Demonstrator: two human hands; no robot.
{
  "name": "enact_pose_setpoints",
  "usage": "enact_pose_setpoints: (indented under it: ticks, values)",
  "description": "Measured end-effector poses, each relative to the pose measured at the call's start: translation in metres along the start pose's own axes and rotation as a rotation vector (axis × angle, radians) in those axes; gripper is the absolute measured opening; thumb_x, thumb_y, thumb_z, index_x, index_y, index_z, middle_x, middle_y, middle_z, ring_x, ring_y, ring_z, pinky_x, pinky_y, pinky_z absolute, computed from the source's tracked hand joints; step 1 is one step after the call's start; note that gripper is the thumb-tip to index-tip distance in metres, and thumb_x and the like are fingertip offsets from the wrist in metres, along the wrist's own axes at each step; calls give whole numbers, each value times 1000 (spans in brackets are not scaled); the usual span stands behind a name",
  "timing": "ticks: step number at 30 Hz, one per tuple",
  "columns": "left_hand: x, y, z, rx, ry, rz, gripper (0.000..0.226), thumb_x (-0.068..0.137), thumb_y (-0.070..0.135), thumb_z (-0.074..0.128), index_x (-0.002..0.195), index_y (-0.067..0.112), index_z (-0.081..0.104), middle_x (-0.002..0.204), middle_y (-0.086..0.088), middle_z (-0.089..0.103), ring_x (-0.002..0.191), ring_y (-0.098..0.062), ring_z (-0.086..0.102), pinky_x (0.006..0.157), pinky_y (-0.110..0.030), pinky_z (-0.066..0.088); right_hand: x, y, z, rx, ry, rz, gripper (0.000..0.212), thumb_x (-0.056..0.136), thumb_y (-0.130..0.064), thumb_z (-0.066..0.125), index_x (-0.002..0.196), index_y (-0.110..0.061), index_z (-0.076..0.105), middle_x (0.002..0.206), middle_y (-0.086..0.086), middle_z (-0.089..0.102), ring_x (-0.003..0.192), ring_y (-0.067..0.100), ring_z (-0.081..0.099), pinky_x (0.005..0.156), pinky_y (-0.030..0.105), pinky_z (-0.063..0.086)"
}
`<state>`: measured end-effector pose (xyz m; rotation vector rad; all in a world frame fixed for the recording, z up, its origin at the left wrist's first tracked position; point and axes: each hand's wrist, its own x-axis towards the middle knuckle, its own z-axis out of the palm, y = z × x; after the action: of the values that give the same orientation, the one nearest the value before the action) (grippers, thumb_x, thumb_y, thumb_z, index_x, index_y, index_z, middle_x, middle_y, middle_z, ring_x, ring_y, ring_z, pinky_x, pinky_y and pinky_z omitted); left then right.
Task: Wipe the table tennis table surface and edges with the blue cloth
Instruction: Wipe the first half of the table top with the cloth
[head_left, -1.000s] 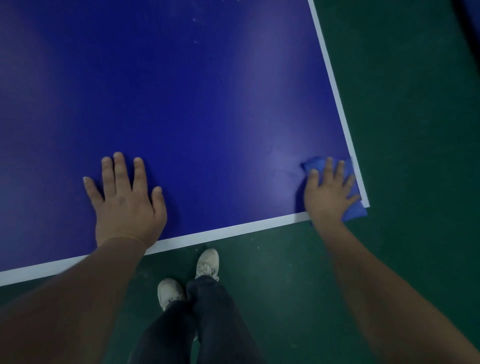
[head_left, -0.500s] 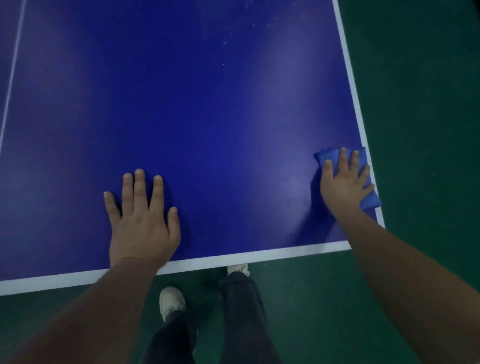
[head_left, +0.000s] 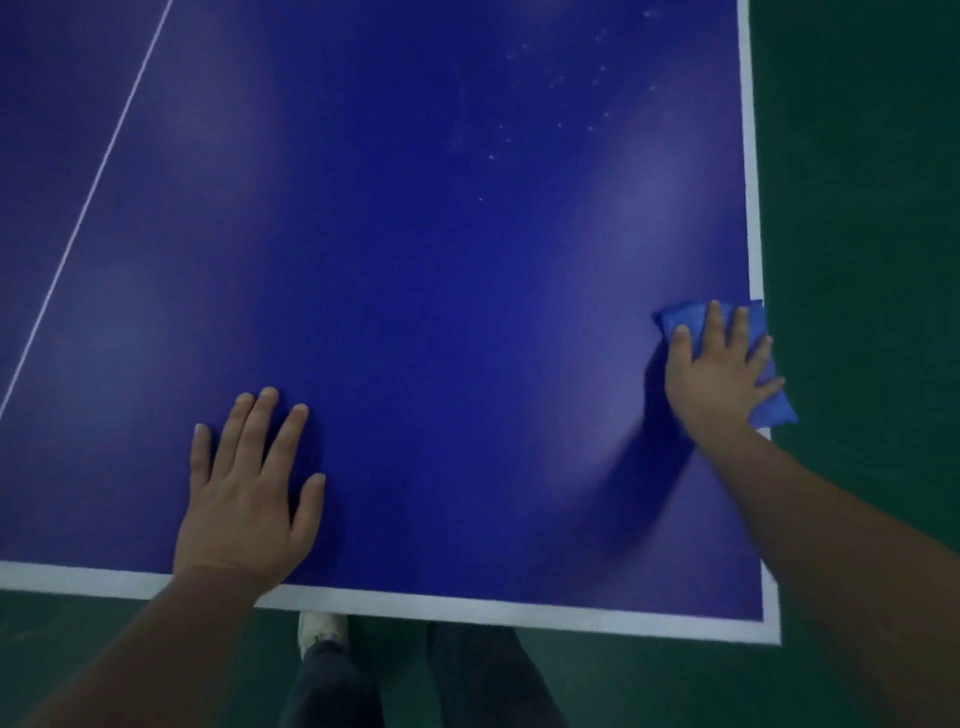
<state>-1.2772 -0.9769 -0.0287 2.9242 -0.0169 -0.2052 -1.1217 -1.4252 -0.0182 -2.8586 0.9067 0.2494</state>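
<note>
We press the cloth (head_left: 756, 332) flat under our right hand (head_left: 719, 371), fingers straight, at 3 o'clock on the table (head_left: 415, 260), overlapping its right edge line (head_left: 748, 156). Specks (head_left: 558, 83) lie toward 12 along that edge. Left hand (head_left: 244, 499) braces flat at 7, well apart.

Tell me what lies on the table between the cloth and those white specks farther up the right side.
Nothing visible does. The right hand presses the blue cloth flat at the right edge, and only bare table lies up to the white specks.
</note>
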Motion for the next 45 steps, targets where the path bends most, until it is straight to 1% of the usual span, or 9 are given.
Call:
enact_pose_setpoints:
  ticks: [3, 10, 16, 20, 25, 32, 38, 43, 45]
  values:
    - [3, 4, -4, -45, 15, -51, 69, 92, 46, 34, 149, 10, 44, 161, -13, 31, 152, -32, 21, 123, -58, 11, 2, -57, 5, 22, 8, -47, 65, 101, -59, 23, 160, -34, 13, 169, -4, 3, 154, 36, -1, 116, 70, 1]
    - [84, 55, -17, -93, 131, -166, 67, 94, 41, 31, 150, 5, 39, 163, -16, 27, 154, -31, 16, 126, -50, 4, -23, -126, 24, -146, -22, -971, 62, 98, -58, 27, 155, -34, 33, 165, -5, 25, 152, 34, 19, 117, 69, 11]
    - [166, 82, -13, -80, 43, -266, 68, 102, 44, 22, 161, 13, 11, 170, -5, -1, 156, -21, -8, 125, -50, -7, 85, -31, -6, -84, 14, -389, 77, 89, -64, 17, 157, -31, 29, 167, -3, 20, 153, 33, 15, 118, 65, 12]
    - [170, 79, -6, -22, 24, -275, 68, 101, 46, 16, 161, 15, 11, 170, -7, 4, 156, -24, -7, 125, -55, -4, 56, -9, -5, -78, 41, -435, 70, 94, -55, 27, 154, -21, 39, 164, 4, 28, 150, 37, 21, 116, 67, 16]
    - [169, 81, -4, -54, 87, -322, 71, 97, 43, 24, 159, 9, 18, 169, -12, 9, 156, -27, 1, 124, -57, -2, -27, -136, 29, -115, 15, -1098, 55, 98, -45, 38, 151, -29, 42, 161, 0, 33, 150, 36, 27, 116, 65, 20]
    - [167, 80, 3, -88, 168, -412, 80, 94, 40, 33, 158, -2, 9, 167, -19, 8, 156, -29, 5, 124, -54, -3, -59, -359, 43, -151, -171, -1386, 54, 106, -49, 24, 158, -38, 18, 168, -10, 6, 155, 24, -6, 121, 57, -7]
    - [168, 77, 3, -27, 85, -292, 66, 97, 40, 29, 158, 15, 21, 167, -12, 17, 156, -31, 6, 121, -61, -2, 75, -291, 31, -70, 130, -928, 54, 99, -45, 33, 150, -31, 44, 160, 0, 37, 148, 35, 30, 114, 65, 19]
    - [168, 78, 2, -42, 38, -306, 65, 98, 42, 27, 158, 16, 18, 168, -11, 13, 156, -31, 0, 120, -68, 2, 224, -147, -38, 17, 71, -90, 71, 94, -55, 16, 160, -28, 21, 168, 1, 13, 153, 36, 9, 118, 67, 6]
    - [169, 77, 1, -35, 24, -302, 65, 99, 42, 27, 158, 16, 20, 167, -12, 14, 156, -32, 1, 119, -69, 3, 221, -147, -40, 66, 86, 47, 71, 95, -56, 16, 160, -29, 19, 168, 0, 10, 154, 36, 6, 117, 68, 2]
